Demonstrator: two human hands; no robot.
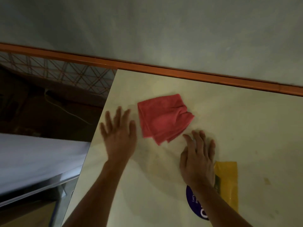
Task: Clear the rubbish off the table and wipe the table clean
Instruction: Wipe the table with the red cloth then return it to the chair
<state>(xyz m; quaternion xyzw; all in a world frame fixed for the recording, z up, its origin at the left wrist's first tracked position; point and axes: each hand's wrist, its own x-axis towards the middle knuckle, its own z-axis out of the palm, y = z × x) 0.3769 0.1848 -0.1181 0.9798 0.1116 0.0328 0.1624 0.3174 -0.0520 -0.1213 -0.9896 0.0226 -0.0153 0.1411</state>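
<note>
One pale desk [229, 128] fills most of the view, its far edge against a grey wall [164, 30] with one orange strip [147, 66] along it. One pink cloth [162, 117], folded, lies flat on the desk between two hands. The left hand [120, 133] is just beside the cloth, fingers straight and spread, holding nothing. The right hand [197, 161] is near the cloth's lower corner, fingers relaxed, also holding nothing. One yellow wrapper [228, 181] and one purple wrapper [195, 205] lie partly under the right wrist.

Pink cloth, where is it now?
In the head view the pink cloth lies folded on the table, ahead between left hand and right hand, untouched.
</note>
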